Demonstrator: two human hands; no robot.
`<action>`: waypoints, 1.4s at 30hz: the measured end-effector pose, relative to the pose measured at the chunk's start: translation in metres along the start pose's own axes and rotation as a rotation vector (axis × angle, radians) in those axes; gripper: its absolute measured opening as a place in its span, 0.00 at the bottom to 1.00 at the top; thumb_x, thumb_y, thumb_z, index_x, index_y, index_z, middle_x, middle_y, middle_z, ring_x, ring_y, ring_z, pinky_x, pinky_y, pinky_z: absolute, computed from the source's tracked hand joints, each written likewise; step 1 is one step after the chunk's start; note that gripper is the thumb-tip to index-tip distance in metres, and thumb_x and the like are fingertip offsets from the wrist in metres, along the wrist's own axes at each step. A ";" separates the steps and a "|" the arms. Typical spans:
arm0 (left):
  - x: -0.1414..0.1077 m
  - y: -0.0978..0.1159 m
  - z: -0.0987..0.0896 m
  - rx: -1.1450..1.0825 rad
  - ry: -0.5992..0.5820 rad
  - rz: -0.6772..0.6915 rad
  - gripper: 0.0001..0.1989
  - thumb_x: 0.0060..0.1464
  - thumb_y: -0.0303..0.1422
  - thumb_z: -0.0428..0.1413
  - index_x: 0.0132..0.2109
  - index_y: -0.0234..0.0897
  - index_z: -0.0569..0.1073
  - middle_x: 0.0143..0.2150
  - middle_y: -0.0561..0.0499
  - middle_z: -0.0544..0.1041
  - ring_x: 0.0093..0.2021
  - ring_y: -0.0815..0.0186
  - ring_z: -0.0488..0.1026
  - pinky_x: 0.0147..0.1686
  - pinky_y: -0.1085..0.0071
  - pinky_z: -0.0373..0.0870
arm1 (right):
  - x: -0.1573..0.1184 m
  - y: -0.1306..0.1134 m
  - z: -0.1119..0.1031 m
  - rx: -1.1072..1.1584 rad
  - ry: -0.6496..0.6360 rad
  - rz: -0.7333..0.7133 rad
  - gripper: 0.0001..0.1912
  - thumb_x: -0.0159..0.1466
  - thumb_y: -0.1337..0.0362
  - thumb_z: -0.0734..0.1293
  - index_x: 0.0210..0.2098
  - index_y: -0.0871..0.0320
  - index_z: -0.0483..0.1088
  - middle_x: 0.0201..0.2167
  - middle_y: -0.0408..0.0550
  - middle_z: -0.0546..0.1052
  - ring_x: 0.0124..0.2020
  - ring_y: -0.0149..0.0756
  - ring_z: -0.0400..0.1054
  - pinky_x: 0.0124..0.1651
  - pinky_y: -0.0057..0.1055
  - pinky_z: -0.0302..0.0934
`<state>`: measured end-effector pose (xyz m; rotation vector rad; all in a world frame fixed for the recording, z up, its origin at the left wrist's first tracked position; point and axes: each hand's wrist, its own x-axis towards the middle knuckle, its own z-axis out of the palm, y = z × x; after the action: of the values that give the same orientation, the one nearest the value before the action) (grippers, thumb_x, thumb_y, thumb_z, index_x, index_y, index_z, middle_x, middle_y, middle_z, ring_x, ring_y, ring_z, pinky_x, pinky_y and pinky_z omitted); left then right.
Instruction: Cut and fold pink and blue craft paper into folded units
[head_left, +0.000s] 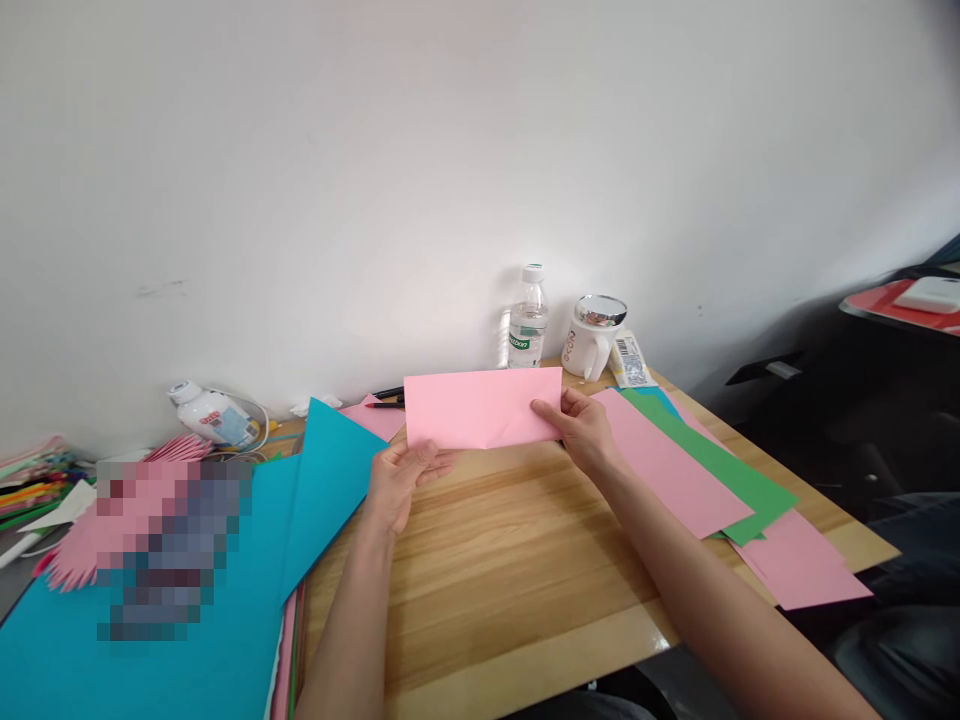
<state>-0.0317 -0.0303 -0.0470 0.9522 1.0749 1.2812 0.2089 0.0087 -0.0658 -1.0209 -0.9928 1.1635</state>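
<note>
A pink sheet of paper [480, 405], shaped as a long rectangle with a small crease near its lower edge, is held up above the wooden table [495, 560]. My left hand [405, 470] pinches its lower left corner, thumb in front. At the right end, my right hand [581, 425] grips the same sheet with the thumb on its face and the fingers behind. Beside my right forearm lie a pink paper strip [667, 460] and a green one [720, 465], overlapping. A blue sheet [330, 490] stands tilted close to my left hand.
At the back stand a water bottle [528, 320] and a white mug [592, 340] with a shiny lid. On the left are a white bottle [214, 412], a fringed pink paper piece [97, 540] and several coloured pens [37, 495]. Dark pens [388, 404] lie behind the held sheet.
</note>
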 end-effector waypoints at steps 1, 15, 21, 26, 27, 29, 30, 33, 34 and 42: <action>0.000 0.000 0.000 0.013 -0.022 -0.035 0.18 0.36 0.39 0.66 0.34 0.31 0.78 0.32 0.42 0.79 0.33 0.56 0.77 0.35 0.60 0.73 | -0.001 0.000 0.002 -0.002 0.004 -0.012 0.23 0.46 0.51 0.73 0.36 0.59 0.72 0.35 0.50 0.78 0.35 0.43 0.72 0.35 0.35 0.66; 0.000 0.002 0.007 0.035 0.154 0.185 0.24 0.31 0.31 0.68 0.41 0.36 0.75 0.38 0.49 0.80 0.38 0.62 0.75 0.37 0.70 0.72 | -0.004 -0.004 0.006 0.003 -0.010 -0.066 0.21 0.47 0.53 0.73 0.36 0.58 0.71 0.36 0.51 0.77 0.36 0.42 0.71 0.36 0.36 0.66; 0.002 0.009 0.001 -0.121 0.317 0.144 0.23 0.30 0.34 0.68 0.39 0.34 0.75 0.27 0.49 0.79 0.28 0.62 0.76 0.28 0.68 0.73 | -0.009 -0.008 0.009 -0.059 -0.180 -0.055 0.22 0.47 0.52 0.73 0.37 0.57 0.71 0.37 0.49 0.77 0.37 0.41 0.70 0.37 0.35 0.65; 0.002 0.006 0.000 -0.125 0.341 0.134 0.18 0.26 0.33 0.69 0.30 0.31 0.77 0.27 0.48 0.80 0.26 0.63 0.75 0.27 0.67 0.73 | -0.011 -0.013 0.010 -0.105 -0.262 -0.020 0.26 0.47 0.52 0.73 0.42 0.57 0.69 0.37 0.49 0.76 0.35 0.40 0.69 0.35 0.34 0.64; 0.002 0.006 0.000 -0.119 0.339 0.133 0.17 0.26 0.33 0.69 0.29 0.31 0.77 0.28 0.48 0.80 0.25 0.63 0.75 0.26 0.68 0.73 | -0.012 -0.013 0.011 -0.132 -0.247 -0.019 0.26 0.47 0.51 0.72 0.42 0.57 0.69 0.36 0.49 0.76 0.34 0.39 0.69 0.34 0.33 0.64; 0.001 0.006 0.002 -0.104 0.331 0.126 0.17 0.27 0.33 0.69 0.29 0.31 0.77 0.28 0.47 0.80 0.25 0.64 0.75 0.25 0.69 0.72 | -0.011 -0.014 0.011 -0.195 -0.182 -0.011 0.24 0.49 0.49 0.70 0.39 0.58 0.70 0.32 0.47 0.76 0.31 0.38 0.68 0.31 0.31 0.62; 0.001 0.006 0.003 -0.099 0.328 0.122 0.17 0.27 0.33 0.69 0.29 0.31 0.77 0.28 0.47 0.80 0.25 0.63 0.75 0.25 0.69 0.72 | -0.011 -0.013 0.011 -0.222 -0.145 -0.004 0.23 0.50 0.47 0.69 0.36 0.59 0.71 0.30 0.47 0.75 0.29 0.37 0.67 0.29 0.29 0.60; 0.000 0.007 0.005 -0.105 0.335 0.111 0.18 0.26 0.34 0.69 0.29 0.31 0.78 0.28 0.47 0.80 0.25 0.63 0.75 0.26 0.68 0.72 | -0.009 -0.009 0.010 -0.248 -0.092 0.021 0.22 0.50 0.45 0.67 0.28 0.59 0.70 0.24 0.44 0.73 0.24 0.34 0.64 0.24 0.27 0.54; 0.000 0.008 0.006 -0.111 0.340 0.110 0.18 0.25 0.34 0.69 0.29 0.31 0.78 0.27 0.47 0.80 0.25 0.63 0.75 0.26 0.68 0.72 | -0.008 -0.008 0.010 -0.244 -0.093 0.024 0.22 0.49 0.44 0.68 0.27 0.59 0.69 0.23 0.44 0.73 0.24 0.33 0.63 0.23 0.26 0.53; 0.000 0.007 0.005 -0.122 0.351 0.141 0.17 0.28 0.37 0.68 0.29 0.32 0.78 0.25 0.50 0.78 0.24 0.67 0.72 0.24 0.72 0.69 | -0.007 -0.004 0.009 -0.217 -0.074 0.022 0.22 0.46 0.45 0.70 0.27 0.59 0.70 0.23 0.44 0.73 0.25 0.35 0.65 0.24 0.27 0.55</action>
<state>-0.0284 -0.0297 -0.0387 0.7366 1.1956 1.6538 0.2004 0.0020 -0.0605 -1.1691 -1.1879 1.1356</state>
